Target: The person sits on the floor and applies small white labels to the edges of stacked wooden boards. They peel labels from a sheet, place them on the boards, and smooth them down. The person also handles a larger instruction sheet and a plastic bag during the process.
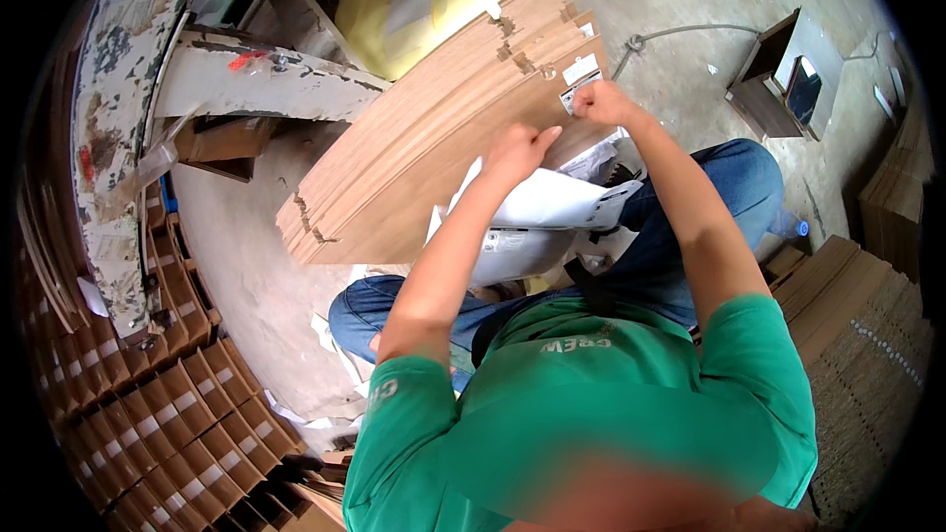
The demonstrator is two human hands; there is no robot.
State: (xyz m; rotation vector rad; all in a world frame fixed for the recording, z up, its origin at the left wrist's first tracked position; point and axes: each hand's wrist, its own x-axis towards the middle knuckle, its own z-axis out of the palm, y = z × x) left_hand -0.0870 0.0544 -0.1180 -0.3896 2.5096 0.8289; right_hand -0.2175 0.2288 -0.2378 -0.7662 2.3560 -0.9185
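Observation:
A stack of long wood-grain panels (pixel 394 153) stands slanted in front of me, its notched ends at the upper right and lower left. At the right end, a white printed label (pixel 579 85) lies against the front panel. My right hand (pixel 603 103) is closed, its fingertips at the label's lower edge. Just left of it, my left hand (pixel 519 153) has curled fingers with the thumb pointing out; anything inside is hidden. Below the left hand, white sheets (pixel 537 202) spread across my lap.
A peeling white metal frame (pixel 266 79) stands at the left, beside yellow sheeting (pixel 424 10). Brown compartmented stacks (pixel 168 424) fill the lower left. A wooden box (pixel 788 79) with a cable (pixel 690 30) sits at the upper right. Stacked boards (pixel 847 325) and a bottle (pixel 788 225) lie right.

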